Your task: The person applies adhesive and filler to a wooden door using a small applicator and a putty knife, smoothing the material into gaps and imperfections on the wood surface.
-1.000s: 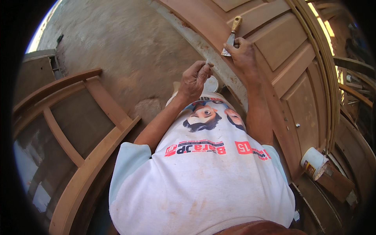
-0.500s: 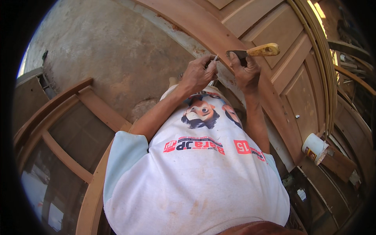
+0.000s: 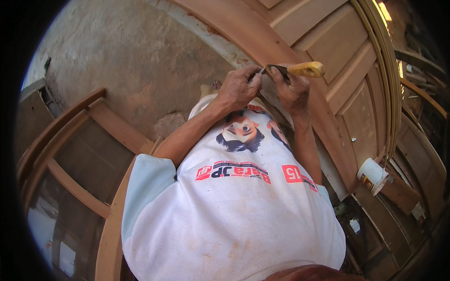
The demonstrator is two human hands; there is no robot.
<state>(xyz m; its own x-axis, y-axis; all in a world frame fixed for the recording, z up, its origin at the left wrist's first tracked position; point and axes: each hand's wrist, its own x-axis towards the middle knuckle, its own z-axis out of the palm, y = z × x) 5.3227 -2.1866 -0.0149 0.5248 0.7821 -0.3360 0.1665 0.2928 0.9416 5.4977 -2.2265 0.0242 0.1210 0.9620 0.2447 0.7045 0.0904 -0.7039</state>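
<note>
My right hand (image 3: 293, 93) is closed on a putty knife with a yellowish wooden handle (image 3: 307, 70) and a dark blade. The handle points right and the blade points toward my other hand. In a pinch, my left hand (image 3: 238, 89) holds a thin, pale, pointed strip (image 3: 263, 70); most of it is hidden by the fingers, so its kind is unclear. The blade's tip meets or nearly meets this strip. Both hands are in front of my white shirt, beside the near edge of a panelled wooden door (image 3: 337, 42).
A white bucket (image 3: 371, 174) stands at the right near the door's lower end, beside a wooden block (image 3: 400, 195). On the left lies a wooden frame (image 3: 77, 186) with dark panes. Grey concrete floor (image 3: 126, 56) spreads at the far left. Timber pieces crowd the far right.
My right hand has brought the putty knife leftward and slightly down, so its blade is now at the strip in my left hand. The left hand has barely moved.
</note>
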